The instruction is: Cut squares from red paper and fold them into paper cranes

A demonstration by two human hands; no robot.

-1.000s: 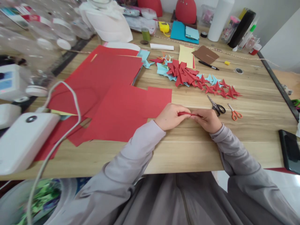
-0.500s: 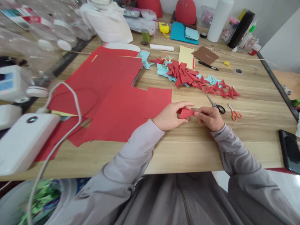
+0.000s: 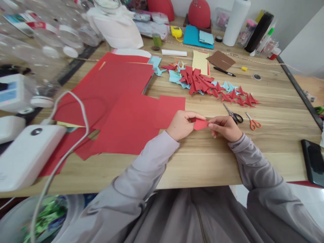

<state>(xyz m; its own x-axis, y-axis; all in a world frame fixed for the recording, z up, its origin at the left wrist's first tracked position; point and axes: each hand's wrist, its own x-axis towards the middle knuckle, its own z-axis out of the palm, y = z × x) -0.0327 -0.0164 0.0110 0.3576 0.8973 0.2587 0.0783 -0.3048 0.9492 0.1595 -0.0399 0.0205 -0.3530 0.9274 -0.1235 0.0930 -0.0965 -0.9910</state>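
At the left edge of the desk (image 3: 207, 162) a white device (image 3: 25, 155) lies with a pale cable (image 3: 76, 111) looping up from it, and behind it clear plastic bottles (image 3: 50, 37) crowd the far left corner. Next comes a spread of large red paper sheets (image 3: 118, 101), overlapping from the far left part of the desk down towards the near edge. Just right of the sheets, near the middle of the near edge, the left hand (image 3: 181, 125) pinches the left side of a small folded red paper (image 3: 200, 124) between thumb and fingers, held just above the wood. The right hand (image 3: 226, 127) meets it from the other side, fingertips closed on the paper's right end, so both hands grip the same piece. Beyond the hands, towards the far edge, a heap of folded red and light-blue paper shapes (image 3: 207, 84) runs in a band. Just right of the right hand lie black-handled scissors (image 3: 234, 114) and, beside them, smaller orange-handled scissors (image 3: 252, 122). Farther back a black pen (image 3: 224, 71) rests by a brown card (image 3: 221, 60). At the right edge, near the front corner, a dark phone (image 3: 314, 162) lies flat.
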